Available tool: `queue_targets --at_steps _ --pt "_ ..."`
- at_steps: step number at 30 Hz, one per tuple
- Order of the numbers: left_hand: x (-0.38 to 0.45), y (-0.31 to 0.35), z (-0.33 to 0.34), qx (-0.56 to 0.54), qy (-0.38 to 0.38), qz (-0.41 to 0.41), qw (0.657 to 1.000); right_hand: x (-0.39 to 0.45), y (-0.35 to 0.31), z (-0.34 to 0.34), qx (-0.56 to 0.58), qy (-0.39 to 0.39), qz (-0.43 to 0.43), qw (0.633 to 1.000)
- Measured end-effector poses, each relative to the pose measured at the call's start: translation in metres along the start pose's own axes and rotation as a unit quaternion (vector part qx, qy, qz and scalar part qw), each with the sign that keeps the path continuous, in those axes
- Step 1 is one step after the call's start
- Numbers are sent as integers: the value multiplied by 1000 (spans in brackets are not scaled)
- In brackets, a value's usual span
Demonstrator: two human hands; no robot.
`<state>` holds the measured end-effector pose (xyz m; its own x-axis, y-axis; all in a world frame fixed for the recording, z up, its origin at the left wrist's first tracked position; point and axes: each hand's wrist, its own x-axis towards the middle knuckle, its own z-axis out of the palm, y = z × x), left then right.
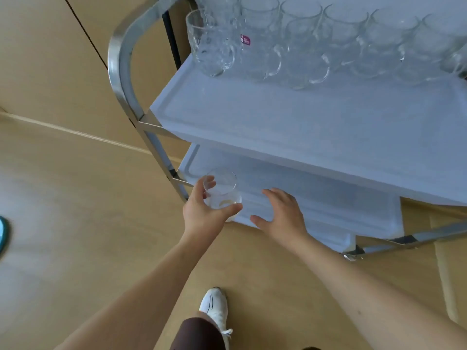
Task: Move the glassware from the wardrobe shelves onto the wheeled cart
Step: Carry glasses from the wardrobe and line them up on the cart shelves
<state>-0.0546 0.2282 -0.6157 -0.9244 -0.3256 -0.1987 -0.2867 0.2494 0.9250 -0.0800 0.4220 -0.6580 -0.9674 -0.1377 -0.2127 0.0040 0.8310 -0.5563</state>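
Note:
A wheeled cart (121, 72) with a chrome frame carries two white trays. Several clear glass mugs (303, 46) stand in rows along the far side of the top tray (278, 122). My left hand (204, 213) grips a clear tumbler (223, 190) at the near left corner of the lower tray (328, 198), fingers and thumb curled round it. Just to its right, my right hand (283, 213) hovers over the lower tray's front edge with fingers spread and nothing in it.
Beige wardrobe doors (63, 59) stand to the left behind the cart. The floor is light wood. My white shoe (214, 306) is below the hands. A teal object (3, 233) shows at the left edge.

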Motion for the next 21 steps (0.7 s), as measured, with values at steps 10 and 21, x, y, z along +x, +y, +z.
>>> queue_targets --at_steps 10,21 --pt "95 -64 48 -22 46 124 991 106 39 56 -42 100 -73 991" --pt "175 -77 67 1 82 208 975 192 50 81 -130 93 -106 981"
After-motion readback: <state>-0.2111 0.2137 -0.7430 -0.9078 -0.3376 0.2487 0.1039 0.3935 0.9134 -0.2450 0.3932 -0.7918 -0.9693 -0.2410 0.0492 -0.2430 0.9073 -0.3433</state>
